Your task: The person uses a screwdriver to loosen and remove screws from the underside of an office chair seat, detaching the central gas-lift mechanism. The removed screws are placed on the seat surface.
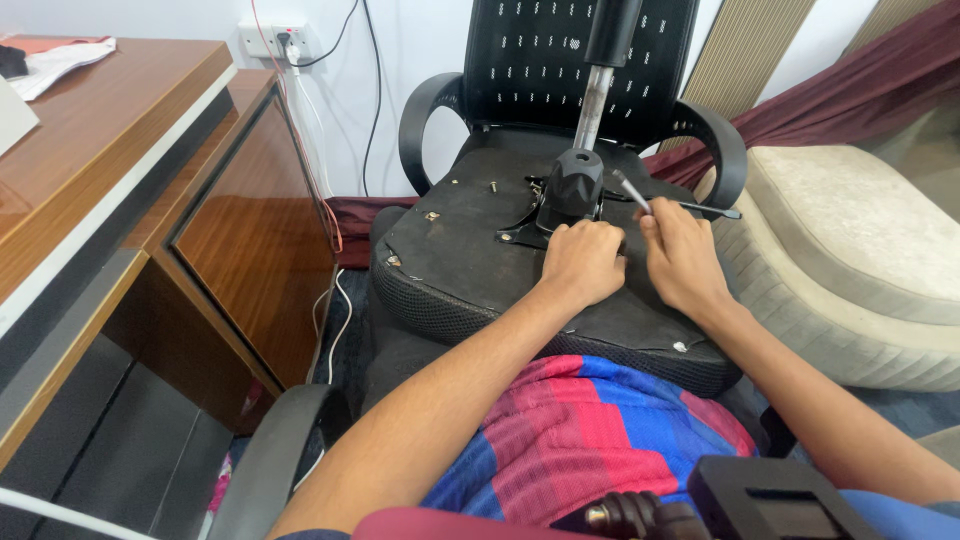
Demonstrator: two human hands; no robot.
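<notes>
an office chair lies overturned, the flat matte black underside of its seat [470, 250] facing up, ringed by a padded mesh edge. near the middle a black moulded mechanism housing [572, 188] stands on the underside, with a smooth metal gas cylinder [592, 105] rising from it. the left hand [583, 262] rests as a loose fist at the housing's base; what it grips, i cannot tell. the right hand [680, 255] is closed around a thin grey metal tool [632, 190], tilted up just beside the housing. a loose screw [493, 185] lies on the bare left part of the underside. curved black armrests [425, 120] flank the seat. a glossy wood cabinet [250, 230] stands close on the left, a cream cushioned seat [860, 230] close on the right.
</notes>
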